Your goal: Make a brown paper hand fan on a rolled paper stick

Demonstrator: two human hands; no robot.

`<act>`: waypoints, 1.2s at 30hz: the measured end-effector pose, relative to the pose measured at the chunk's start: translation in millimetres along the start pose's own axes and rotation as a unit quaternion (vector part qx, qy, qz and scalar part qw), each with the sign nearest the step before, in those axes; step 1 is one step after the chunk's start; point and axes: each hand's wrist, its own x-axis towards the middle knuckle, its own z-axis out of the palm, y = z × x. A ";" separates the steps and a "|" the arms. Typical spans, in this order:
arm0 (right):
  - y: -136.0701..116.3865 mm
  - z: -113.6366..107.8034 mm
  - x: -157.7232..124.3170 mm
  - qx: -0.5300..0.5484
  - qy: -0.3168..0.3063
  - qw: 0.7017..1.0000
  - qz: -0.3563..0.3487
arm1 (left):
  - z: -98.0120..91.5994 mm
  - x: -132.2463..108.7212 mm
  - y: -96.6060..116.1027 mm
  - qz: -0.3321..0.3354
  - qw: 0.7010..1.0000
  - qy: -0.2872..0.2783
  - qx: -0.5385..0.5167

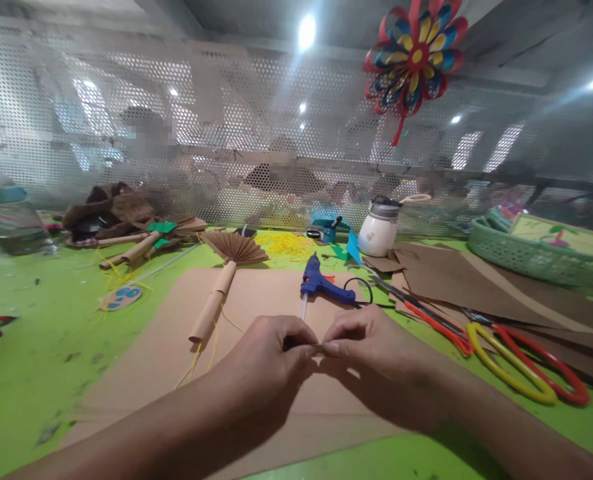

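Observation:
Fingertips pinched, my left hand [271, 350] and my right hand [376, 340] meet over the brown paper sheets [156, 360]. Between them is a small brown piece [319, 348] that looks like paper, mostly hidden by the fingers. A blue glue gun [321, 285] lies just beyond my hands, its white glue stick pointing toward me. To the left, a rolled brown paper tube [211, 307] has a pleated paper fan [235, 247] at its far end. Thin yellow string [196, 363] trails from the tube toward my left forearm.
Scissors with red and yellow handles [511, 360] lie at right beside brown paper pieces [456, 280]. Behind stand a white jar [379, 230] and a green basket [536, 257]. Yellow shreds [283, 245] lie at the back. A perforated screen [216, 133] closes off the far side.

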 end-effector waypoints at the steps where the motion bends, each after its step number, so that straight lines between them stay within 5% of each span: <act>1: 0.0 1.8 -0.5 0.026 -0.007 1.000 0.006 | 0.1 0.1 0.4 -0.002 1.000 0.000 -0.002; 5: -0.1 8.2 -2.2 0.078 -0.001 0.997 0.023 | -1.0 -1.1 3.7 -0.004 1.000 -0.007 0.005; 13: 3.4 -5.6 5.1 -0.073 0.021 0.996 -0.038 | -9.0 -0.1 10.3 0.011 0.998 -0.035 0.050; 20: 5.1 -9.9 6.2 -0.179 0.009 0.983 -0.048 | -10.5 1.4 8.2 -0.047 0.993 -0.034 0.100; 36: -4.4 -19.0 6.6 -0.265 -0.052 0.960 -0.069 | -16.1 0.9 11.6 -0.045 0.988 -0.048 0.139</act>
